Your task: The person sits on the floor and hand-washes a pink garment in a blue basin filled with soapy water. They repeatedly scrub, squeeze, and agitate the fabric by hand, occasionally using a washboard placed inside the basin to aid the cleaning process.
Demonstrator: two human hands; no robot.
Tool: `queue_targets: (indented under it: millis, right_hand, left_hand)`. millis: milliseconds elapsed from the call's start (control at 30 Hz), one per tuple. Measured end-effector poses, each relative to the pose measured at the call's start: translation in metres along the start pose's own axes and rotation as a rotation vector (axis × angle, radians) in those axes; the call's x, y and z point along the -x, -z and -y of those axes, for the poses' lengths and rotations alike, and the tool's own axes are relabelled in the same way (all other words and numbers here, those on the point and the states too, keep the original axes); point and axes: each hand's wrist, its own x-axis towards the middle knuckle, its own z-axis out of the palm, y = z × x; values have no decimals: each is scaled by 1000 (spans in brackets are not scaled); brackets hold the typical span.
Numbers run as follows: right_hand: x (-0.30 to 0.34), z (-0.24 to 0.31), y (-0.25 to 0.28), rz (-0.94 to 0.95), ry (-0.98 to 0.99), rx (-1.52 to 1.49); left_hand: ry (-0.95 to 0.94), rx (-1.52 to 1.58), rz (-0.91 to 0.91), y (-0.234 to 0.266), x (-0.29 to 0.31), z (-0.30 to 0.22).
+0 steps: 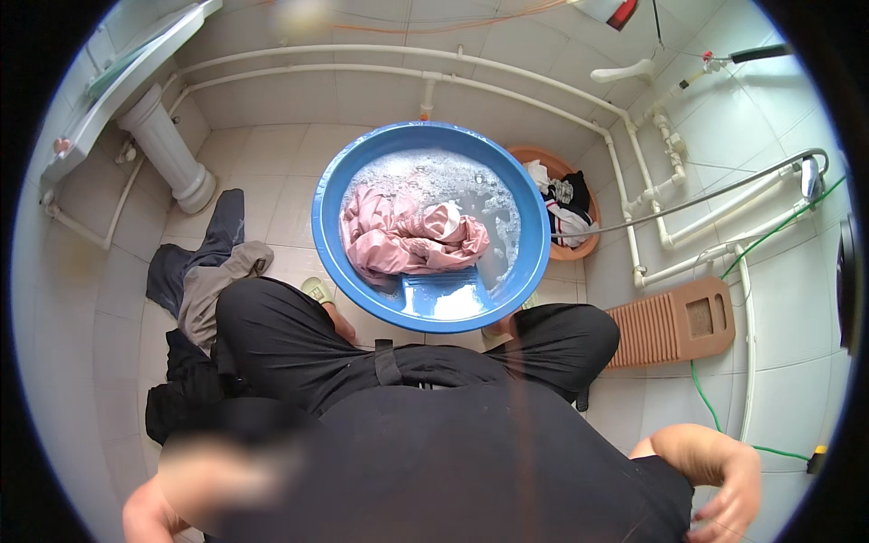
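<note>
Item: pink garment (pixel 412 237), soaking in blue basin (pixel 362 154), straight ahead of you. Your right hand (pixel 724 484): loosely curled, empty, at your hip, nearer. Left hand (pixel 213 480): blurred, grip unreadable.

A brown washboard (pixel 674 323) leans against the tiled wall. Dark clothes (pixel 201 271) lie heaped on the floor beside a white pedestal (pixel 167 149).
</note>
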Motion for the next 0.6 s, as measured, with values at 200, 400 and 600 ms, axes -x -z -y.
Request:
queue_targets:
  millis: [200, 400, 600]
  right_hand:
    - [126, -125, 8, -195, 23, -770]
    - [156, -325, -66, -616, -1292, 192]
    - [157, -427, -82, -553, -1530, 508]
  left_hand:
    - [174, 214, -541, 2, 137, 26]
    - [1357, 99, -1125, 8, 193, 204]
    - [1616, -749, 85, 3, 237, 313]
